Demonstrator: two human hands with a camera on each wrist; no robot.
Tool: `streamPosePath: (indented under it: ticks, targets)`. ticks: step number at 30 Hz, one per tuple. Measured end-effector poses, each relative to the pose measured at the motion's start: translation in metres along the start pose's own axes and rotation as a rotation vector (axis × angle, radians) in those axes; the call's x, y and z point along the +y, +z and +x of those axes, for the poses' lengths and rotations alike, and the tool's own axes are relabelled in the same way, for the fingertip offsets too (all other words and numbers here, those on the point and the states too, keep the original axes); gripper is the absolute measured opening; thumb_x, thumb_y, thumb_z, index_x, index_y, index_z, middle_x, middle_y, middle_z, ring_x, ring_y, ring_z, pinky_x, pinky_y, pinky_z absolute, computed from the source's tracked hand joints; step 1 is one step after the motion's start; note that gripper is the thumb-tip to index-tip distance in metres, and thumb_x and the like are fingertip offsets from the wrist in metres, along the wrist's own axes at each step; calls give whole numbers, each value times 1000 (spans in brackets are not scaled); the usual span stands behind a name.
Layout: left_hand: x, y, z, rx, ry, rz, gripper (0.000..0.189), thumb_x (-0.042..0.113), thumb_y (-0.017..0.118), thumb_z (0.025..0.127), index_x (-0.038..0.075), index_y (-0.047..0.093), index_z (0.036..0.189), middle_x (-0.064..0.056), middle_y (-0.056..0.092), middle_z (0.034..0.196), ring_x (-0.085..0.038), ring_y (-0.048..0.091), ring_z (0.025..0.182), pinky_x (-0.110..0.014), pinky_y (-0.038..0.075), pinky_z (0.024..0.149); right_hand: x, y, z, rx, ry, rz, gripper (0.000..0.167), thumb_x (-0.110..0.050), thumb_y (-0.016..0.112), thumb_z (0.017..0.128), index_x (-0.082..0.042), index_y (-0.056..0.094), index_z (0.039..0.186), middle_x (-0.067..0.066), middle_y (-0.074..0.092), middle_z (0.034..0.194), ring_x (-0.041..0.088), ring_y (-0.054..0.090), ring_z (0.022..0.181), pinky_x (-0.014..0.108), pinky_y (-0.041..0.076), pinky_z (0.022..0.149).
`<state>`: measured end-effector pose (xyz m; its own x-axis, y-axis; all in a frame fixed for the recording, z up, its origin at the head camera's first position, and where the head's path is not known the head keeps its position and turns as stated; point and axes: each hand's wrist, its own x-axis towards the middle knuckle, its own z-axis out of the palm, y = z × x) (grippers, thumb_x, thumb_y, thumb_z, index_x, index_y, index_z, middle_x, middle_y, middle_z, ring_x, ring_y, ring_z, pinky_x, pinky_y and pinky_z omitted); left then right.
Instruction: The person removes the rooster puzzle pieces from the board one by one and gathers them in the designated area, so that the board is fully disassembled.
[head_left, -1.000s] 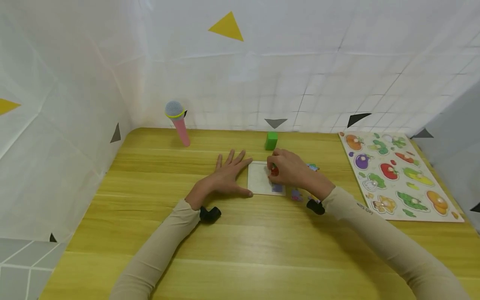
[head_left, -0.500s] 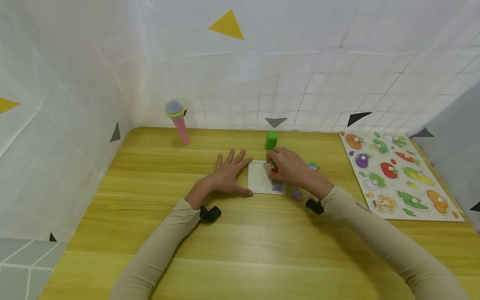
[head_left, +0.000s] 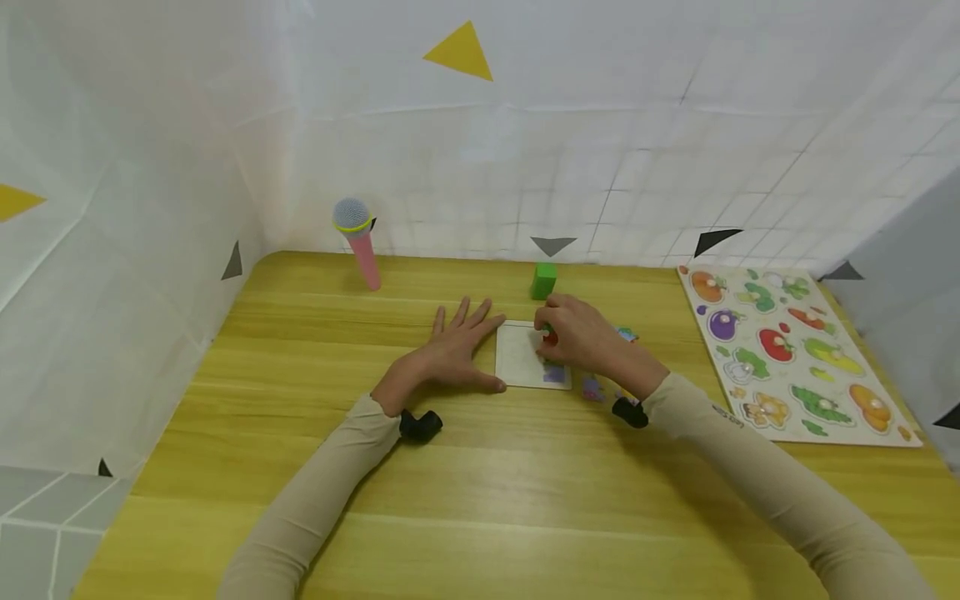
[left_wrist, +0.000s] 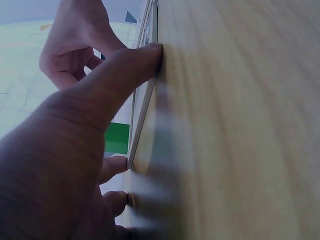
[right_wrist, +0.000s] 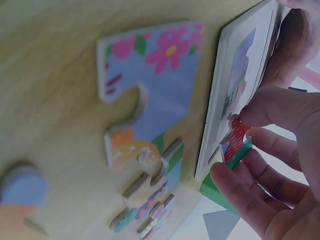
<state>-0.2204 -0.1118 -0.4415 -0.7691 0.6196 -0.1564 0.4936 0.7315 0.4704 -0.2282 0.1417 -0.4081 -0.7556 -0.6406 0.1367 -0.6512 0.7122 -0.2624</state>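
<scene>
A small white puzzle tray point(head_left: 516, 358) lies mid-table with a purplish-blue piece point(head_left: 555, 375) in its near right corner. My left hand point(head_left: 446, 354) has its fingers spread, the thumb at the tray's near left corner and the index fingertip at its far left. Over the tray's right side, my right hand point(head_left: 576, 335) pinches a red jigsaw piece with a green edge point(right_wrist: 236, 137) between thumb and fingers. In the right wrist view, a blue jigsaw piece with pink flowers point(right_wrist: 160, 75) and several other loose pieces point(right_wrist: 142, 192) lie beside the tray.
A green block point(head_left: 543, 282) stands just beyond the tray. At the back left is a pink toy microphone point(head_left: 363, 254), upright. A vegetable knob-puzzle board point(head_left: 798, 358) occupies the right side. White sheeting point(head_left: 420, 167) hangs behind the table.
My right hand, with the red jigsaw piece, has shifted very slightly toward the tray's far side. My left hand keeps its place at the tray's left edge.
</scene>
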Motion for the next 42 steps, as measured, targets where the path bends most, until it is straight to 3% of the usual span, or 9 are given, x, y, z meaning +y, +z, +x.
streamPosePath:
  ticks: [10,25,42]
  targets:
    - [-1,1,1,-5,-7,-3,111,70,71,78,24,16,162,-5,-6,168,-33,-17,150,-60,-17,112,0,-4,-6,28,-22,-15,23,-16,86,78,-4,74,93,5,57,87,18,51,74,32,47,62]
    - [2,0,0,-9,-12,-4,111,68,73,77,23,17,162,-5,-6,168,-33,-17,150,-61,-17,112,10,-19,-30,11,-17,-66,17,-5,77,76,-4,74,93,4,56,87,19,47,73,32,43,60]
    - [1,0,0,6,2,-11,111,67,73,78,22,17,162,-7,-5,168,-35,-15,150,-62,-16,111,29,-31,-58,17,41,-84,24,-9,85,74,-3,75,95,6,59,90,18,51,74,35,47,62]
